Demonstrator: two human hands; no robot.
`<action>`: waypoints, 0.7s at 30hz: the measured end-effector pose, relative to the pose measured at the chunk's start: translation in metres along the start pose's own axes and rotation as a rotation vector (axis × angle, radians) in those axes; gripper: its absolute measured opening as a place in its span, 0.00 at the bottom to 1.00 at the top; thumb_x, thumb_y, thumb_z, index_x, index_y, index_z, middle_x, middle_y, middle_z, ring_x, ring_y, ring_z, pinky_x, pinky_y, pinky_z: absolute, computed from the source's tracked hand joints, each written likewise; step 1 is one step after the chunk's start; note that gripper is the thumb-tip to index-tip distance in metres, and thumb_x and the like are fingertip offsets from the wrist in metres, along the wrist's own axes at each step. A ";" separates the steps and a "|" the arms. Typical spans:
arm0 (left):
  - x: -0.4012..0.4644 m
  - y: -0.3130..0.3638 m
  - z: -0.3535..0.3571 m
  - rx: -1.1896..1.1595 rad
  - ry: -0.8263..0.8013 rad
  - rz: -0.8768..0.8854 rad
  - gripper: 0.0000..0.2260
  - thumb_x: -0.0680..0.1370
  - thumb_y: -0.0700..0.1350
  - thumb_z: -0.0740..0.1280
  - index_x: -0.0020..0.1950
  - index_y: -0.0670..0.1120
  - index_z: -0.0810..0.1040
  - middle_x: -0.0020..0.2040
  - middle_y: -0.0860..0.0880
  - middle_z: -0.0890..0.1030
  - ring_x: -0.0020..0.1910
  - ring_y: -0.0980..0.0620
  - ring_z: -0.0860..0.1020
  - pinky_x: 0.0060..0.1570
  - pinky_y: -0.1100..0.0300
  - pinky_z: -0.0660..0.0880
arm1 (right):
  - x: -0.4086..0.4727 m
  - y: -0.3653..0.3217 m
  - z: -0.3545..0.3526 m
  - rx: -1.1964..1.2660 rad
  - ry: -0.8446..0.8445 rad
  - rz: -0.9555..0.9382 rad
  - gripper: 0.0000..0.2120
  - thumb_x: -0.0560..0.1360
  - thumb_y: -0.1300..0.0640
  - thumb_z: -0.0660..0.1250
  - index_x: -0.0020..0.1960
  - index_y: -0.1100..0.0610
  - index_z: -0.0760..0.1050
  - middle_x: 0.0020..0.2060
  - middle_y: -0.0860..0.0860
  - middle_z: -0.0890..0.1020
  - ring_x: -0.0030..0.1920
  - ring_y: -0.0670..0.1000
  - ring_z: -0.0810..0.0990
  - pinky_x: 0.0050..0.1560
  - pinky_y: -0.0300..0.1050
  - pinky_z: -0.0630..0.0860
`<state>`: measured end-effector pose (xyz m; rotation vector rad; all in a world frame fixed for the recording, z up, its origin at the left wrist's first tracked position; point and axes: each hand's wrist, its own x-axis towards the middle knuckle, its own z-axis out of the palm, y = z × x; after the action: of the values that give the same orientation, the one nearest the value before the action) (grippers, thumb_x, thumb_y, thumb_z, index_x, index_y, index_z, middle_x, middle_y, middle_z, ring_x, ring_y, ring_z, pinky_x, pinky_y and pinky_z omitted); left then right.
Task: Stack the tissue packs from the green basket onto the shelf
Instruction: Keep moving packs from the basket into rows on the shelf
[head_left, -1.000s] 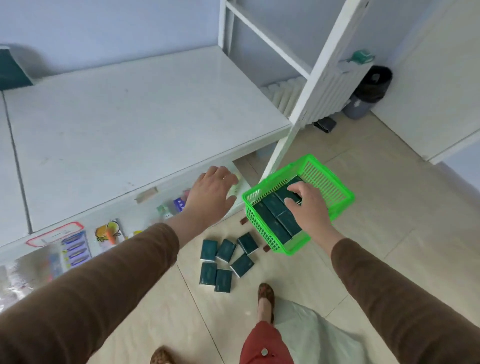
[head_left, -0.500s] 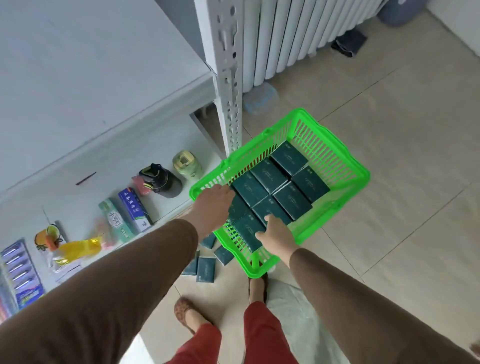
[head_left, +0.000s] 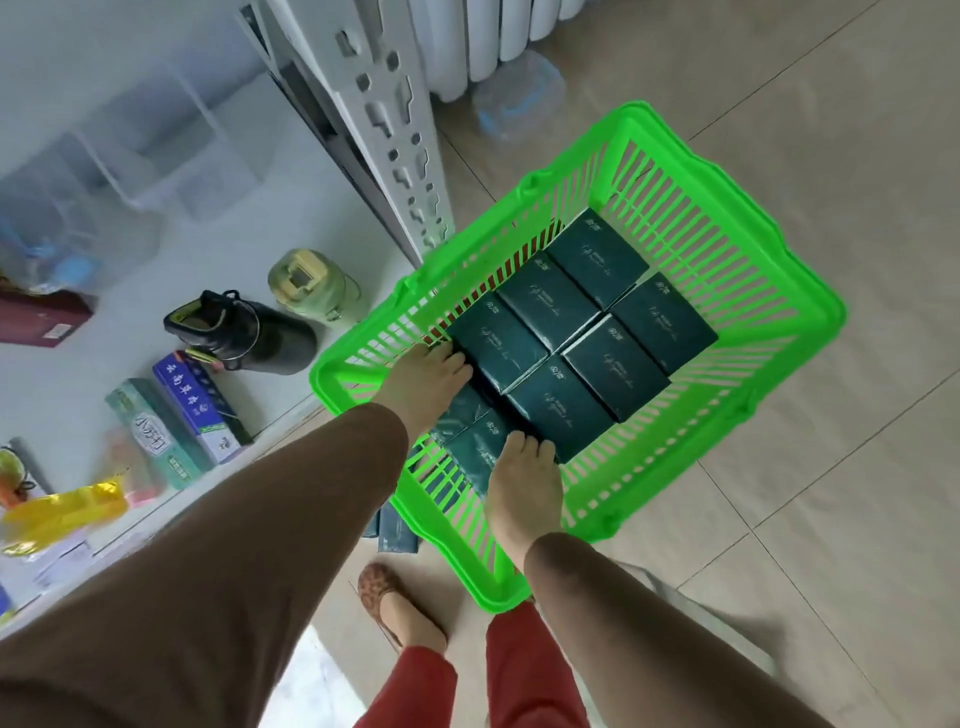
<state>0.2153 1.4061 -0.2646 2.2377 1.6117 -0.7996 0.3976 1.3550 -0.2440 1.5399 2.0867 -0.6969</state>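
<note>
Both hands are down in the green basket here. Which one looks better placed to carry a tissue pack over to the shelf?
Probably the left hand: it reaches in over the green basket wall nearest the shelf, among the tissue packs. The right hand is on the side away from it.

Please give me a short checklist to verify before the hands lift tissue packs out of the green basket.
1. Left hand is inside the green basket, on the near tissue packs: ok.
2. Right hand rests on the same packs: ok.
3. Fingers curled firmly round a pack: cannot tell.
4. Remaining packs lie flat in rows: ok.
5. Free place on the lower shelf beside the black bottle: ok.
6. Shelf post stands close to the basket rim: not ok.
</note>
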 end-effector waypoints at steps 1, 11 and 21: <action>0.002 0.000 0.001 0.018 0.007 -0.010 0.22 0.79 0.50 0.64 0.71 0.46 0.65 0.68 0.46 0.71 0.68 0.44 0.67 0.61 0.51 0.66 | 0.003 0.001 0.001 -0.005 -0.017 0.017 0.17 0.77 0.60 0.62 0.64 0.59 0.64 0.59 0.56 0.76 0.63 0.57 0.70 0.58 0.48 0.72; -0.038 -0.007 -0.050 0.011 0.184 -0.162 0.14 0.73 0.45 0.66 0.58 0.47 0.75 0.57 0.47 0.74 0.59 0.44 0.70 0.54 0.52 0.68 | -0.011 0.017 -0.046 0.106 -0.058 0.093 0.26 0.68 0.48 0.74 0.61 0.58 0.71 0.59 0.56 0.74 0.61 0.60 0.73 0.58 0.49 0.72; -0.252 -0.028 -0.140 -0.585 0.495 -0.558 0.22 0.70 0.59 0.70 0.56 0.47 0.71 0.49 0.47 0.77 0.50 0.44 0.78 0.39 0.52 0.73 | -0.149 -0.043 -0.180 0.432 0.188 -0.101 0.27 0.68 0.47 0.76 0.61 0.51 0.69 0.53 0.51 0.75 0.53 0.55 0.80 0.51 0.46 0.75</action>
<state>0.1697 1.2897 -0.0032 1.6430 2.3588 0.1719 0.3861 1.3498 -0.0070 1.7916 2.2688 -1.1399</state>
